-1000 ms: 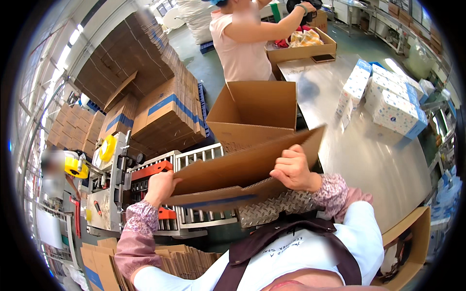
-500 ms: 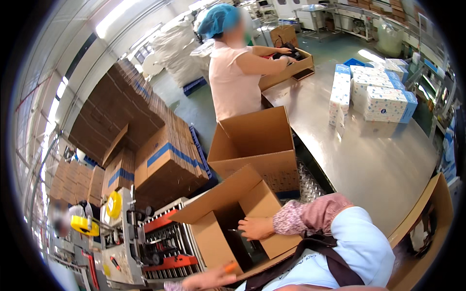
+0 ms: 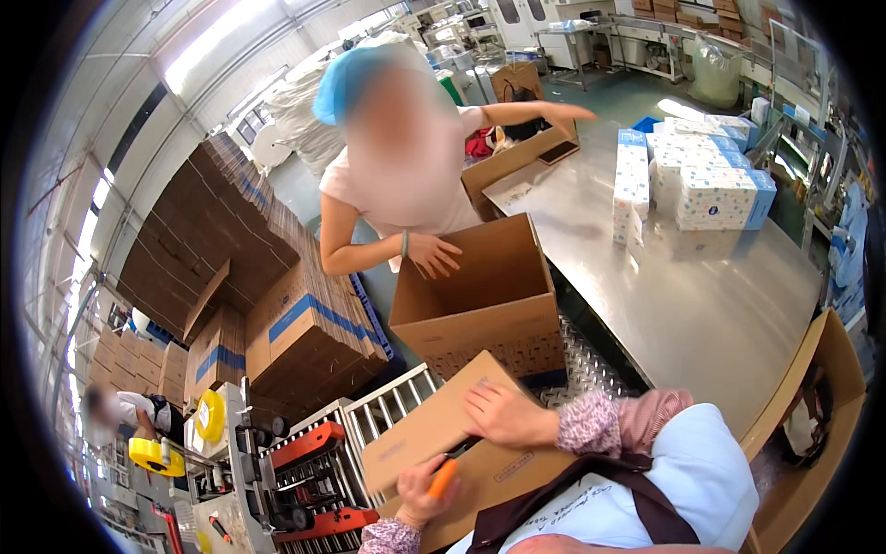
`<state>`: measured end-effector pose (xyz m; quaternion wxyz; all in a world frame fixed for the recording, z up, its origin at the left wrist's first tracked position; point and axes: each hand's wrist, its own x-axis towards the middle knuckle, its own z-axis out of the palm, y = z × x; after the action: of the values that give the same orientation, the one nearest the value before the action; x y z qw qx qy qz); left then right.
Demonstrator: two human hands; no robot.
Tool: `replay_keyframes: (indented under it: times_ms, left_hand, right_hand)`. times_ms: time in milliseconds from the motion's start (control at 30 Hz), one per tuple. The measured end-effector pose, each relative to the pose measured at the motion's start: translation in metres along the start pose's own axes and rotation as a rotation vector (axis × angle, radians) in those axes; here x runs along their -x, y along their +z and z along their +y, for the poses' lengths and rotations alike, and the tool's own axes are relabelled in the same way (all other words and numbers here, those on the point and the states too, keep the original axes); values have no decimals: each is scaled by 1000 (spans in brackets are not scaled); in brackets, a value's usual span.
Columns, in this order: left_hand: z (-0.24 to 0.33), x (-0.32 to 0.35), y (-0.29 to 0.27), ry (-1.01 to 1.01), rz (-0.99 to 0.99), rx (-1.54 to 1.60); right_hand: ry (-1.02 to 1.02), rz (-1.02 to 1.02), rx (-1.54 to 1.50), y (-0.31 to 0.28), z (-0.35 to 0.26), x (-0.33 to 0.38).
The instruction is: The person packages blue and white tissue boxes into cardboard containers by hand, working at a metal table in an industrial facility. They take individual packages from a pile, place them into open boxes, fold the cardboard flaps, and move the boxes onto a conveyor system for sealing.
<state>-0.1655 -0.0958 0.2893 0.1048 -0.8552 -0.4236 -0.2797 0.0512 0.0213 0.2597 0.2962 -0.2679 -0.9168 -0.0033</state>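
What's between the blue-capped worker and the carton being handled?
In the head view, an open cardboard box stands between that worker and the handled carton.

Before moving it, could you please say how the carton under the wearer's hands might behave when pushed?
The carton would probably slide rather than roll, since its sides look flat. Its flaps may flex, being thin cardboard.

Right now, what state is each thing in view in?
Near box: upper flaps folded over
Left hand: closed around orange tool
Right hand: spread on near box
Box beyond: top open
Right-side carton: open, things inside
Flattened cartons: stacked
Blue-and-white packs: grouped on steel table
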Motion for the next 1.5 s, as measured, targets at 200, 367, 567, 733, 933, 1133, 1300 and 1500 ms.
replay_keyframes:
  times_ms: [200, 367, 567, 733, 933, 1133, 1300, 1500]
  left_hand:
    - [-91, -29, 36, -874, 638, 411]
    - [-117, 216, 265, -1459, -189, 177]
    - [-76, 151, 12, -1525, -119, 1456]
    - [19, -32, -122, -1253, 229, 1490]
    - [84, -119, 37, -1149, -571, 924]
    - [15, -19, 66, -868, 35, 76]
    - [-38, 120, 50, -1313, -116, 340]
    - [-61, 168, 31, -1561, 148, 876]
  right_hand:
    - [280, -50, -351, -9, 118, 79]
    - [787, 196, -474, -19, 212, 147]
    - [954, 187, -850, 8, 157, 170]
    - [1027, 24, -2117, -9, 101, 154]
    - [982, -428, -1463, -53, 92, 100]
    - [578, -327, -270, -45, 56, 68]
    - [597, -314, -274, -24, 79, 109]
    - [767, -334, -388, -28, 149, 171]
